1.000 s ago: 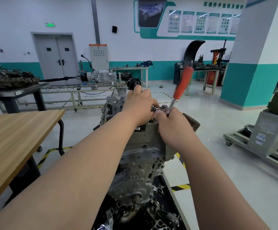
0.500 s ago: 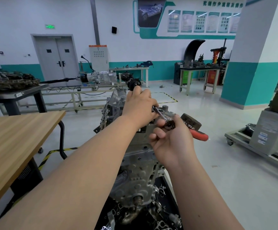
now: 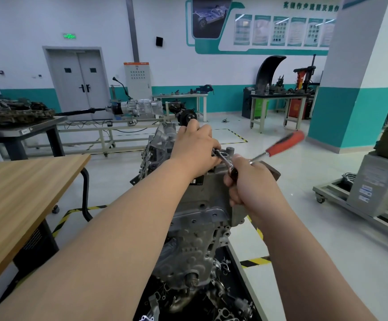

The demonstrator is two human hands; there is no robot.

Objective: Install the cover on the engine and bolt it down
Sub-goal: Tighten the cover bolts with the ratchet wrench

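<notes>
Left hand [image 3: 195, 147], right hand [image 3: 253, 184] on ratchet [image 3: 283, 143]

Ratchet [image 3: 283, 144] swung from low right up to upper right, handle motion-blurred; right hand [image 3: 251, 185] turned with it.

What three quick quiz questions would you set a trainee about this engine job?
1. True or false: the right hand grips the ratchet near its head.
2. The ratchet's handle is: A blue, B red, C yellow.
3. Fill in: the left hand sits on top of the ____.
Key: 1 true; 2 B; 3 engine.
</notes>
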